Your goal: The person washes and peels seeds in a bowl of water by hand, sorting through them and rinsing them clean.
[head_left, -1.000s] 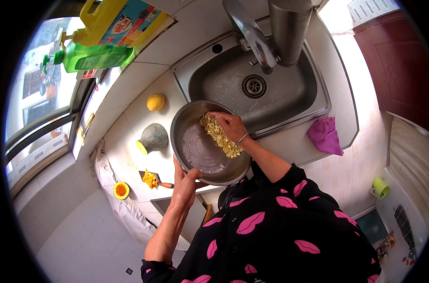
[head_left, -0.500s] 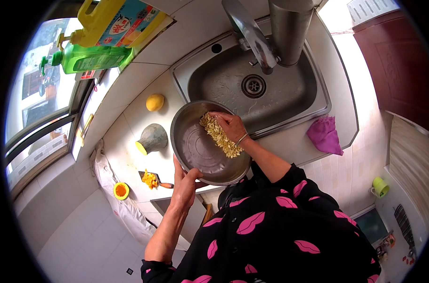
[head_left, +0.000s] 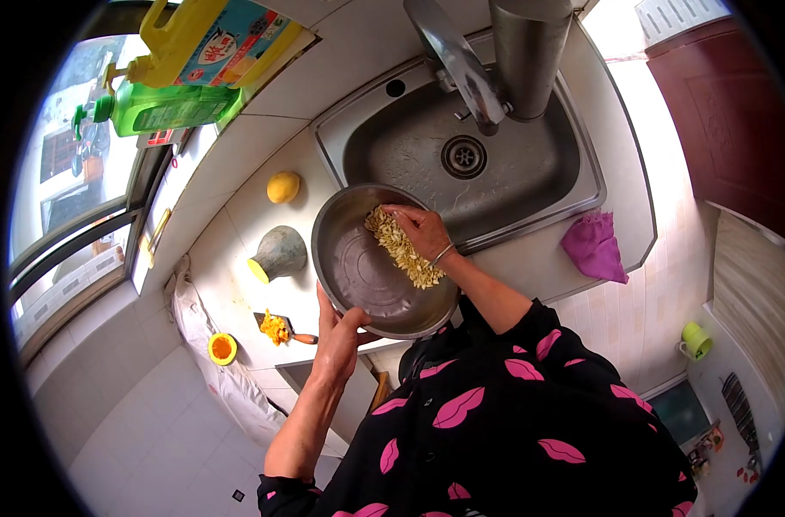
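A round metal bowl is tilted over the counter at the front left corner of the sink. My left hand grips its near left rim, thumb on the outer edge. Pale yellow seeds or chopped pieces lie in a band along the bowl's right inner side. My right hand, with a bracelet at the wrist, rests inside the bowl against them; its fingertips are partly hidden, and I cannot make out whether they pinch any.
Behind the bowl is the metal sink with a faucet. A purple cloth lies at the right. Leftward are a yellow fruit, a grey-green squash piece, orange pulp by a knife, and a cut squash piece.
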Demonstrator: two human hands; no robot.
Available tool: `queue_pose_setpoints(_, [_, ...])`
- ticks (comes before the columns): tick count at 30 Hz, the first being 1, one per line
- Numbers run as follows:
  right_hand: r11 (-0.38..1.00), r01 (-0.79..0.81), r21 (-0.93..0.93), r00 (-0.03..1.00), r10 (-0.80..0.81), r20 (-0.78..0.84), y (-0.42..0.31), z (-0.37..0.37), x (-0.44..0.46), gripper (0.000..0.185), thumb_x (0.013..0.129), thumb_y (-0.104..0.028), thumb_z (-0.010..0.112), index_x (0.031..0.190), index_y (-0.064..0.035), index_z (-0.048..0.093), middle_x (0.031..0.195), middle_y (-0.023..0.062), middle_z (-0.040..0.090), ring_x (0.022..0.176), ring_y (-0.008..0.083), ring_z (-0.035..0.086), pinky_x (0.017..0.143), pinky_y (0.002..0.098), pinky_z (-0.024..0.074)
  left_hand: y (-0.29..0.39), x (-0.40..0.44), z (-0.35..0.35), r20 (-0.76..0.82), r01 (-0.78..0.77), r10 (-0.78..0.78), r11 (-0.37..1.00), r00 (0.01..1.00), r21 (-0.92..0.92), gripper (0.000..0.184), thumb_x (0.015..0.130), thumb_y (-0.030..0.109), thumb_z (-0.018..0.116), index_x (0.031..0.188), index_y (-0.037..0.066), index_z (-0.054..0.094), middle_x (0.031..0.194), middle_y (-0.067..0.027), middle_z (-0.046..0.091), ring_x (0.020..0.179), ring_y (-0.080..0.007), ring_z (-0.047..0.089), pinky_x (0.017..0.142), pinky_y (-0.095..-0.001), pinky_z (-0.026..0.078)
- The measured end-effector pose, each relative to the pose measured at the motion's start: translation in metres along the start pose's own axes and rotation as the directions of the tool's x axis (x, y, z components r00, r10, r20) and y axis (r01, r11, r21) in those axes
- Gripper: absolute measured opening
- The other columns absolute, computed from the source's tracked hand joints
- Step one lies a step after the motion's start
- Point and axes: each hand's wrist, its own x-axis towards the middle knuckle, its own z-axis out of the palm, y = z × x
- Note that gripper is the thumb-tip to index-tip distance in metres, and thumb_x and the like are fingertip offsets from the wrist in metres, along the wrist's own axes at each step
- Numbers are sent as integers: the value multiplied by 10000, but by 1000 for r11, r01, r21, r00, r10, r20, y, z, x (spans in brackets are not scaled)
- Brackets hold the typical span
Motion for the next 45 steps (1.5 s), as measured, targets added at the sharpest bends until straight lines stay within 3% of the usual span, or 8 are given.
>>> queue_pose_setpoints(29, [1000,13,7,1000,-13,2,1,1,1,257,955,-170,547,1139,-34,664,1093,75,696,1001,107,630,853,242,481,2,-4,3,-13,-3,3,999,1000,32,778,749,-66,409,1443,179,154,1272,-177,459,1008,-330,608,777,-482,586])
queue_pose_setpoints(35, [1000,-11,16,1000,11,9,-3,-1,0,254,955,-163,547,1142,-37,664,1068,55,703,923,61,609,808,220,475,-1,-4,2,-15,0,0,1000,1000,18,780,748,-64,418,1438,195,163,1268,-168,463,1011,-331,603,773,-482,586])
queue_pose_setpoints(38, [998,63,27,998,-62,-22,-5,0,-3,253,952,-161,552,1147,-44,665,1030,40,709,846,38,580,758,211,469,-5,-3,-2,29,-1,1,1000,1000,3,877,761,-23,456,1480,227,21,1274,-192,438,969,-273,592,734,-398,582])
queue_pose_setpoints(41, [996,84,22,996,-83,-41,-1,1,-4,251,951,-162,554,1144,-52,668,996,28,713,794,32,560,722,209,465,-9,-2,-3,14,3,-3,1000,1000,26,879,761,-25,456,1480,228,19,1265,-190,442,960,-267,591,733,-399,581])
queue_pose_setpoints(45, [999,32,5,999,-32,-18,-5,0,-6,246,951,-162,551,1136,-55,673,995,35,715,811,33,568,735,211,467,-8,-4,-1,17,1,-1,1000,1000,13,878,762,-23,457,1479,227,17,1255,-188,448,947,-261,593,733,-399,580])
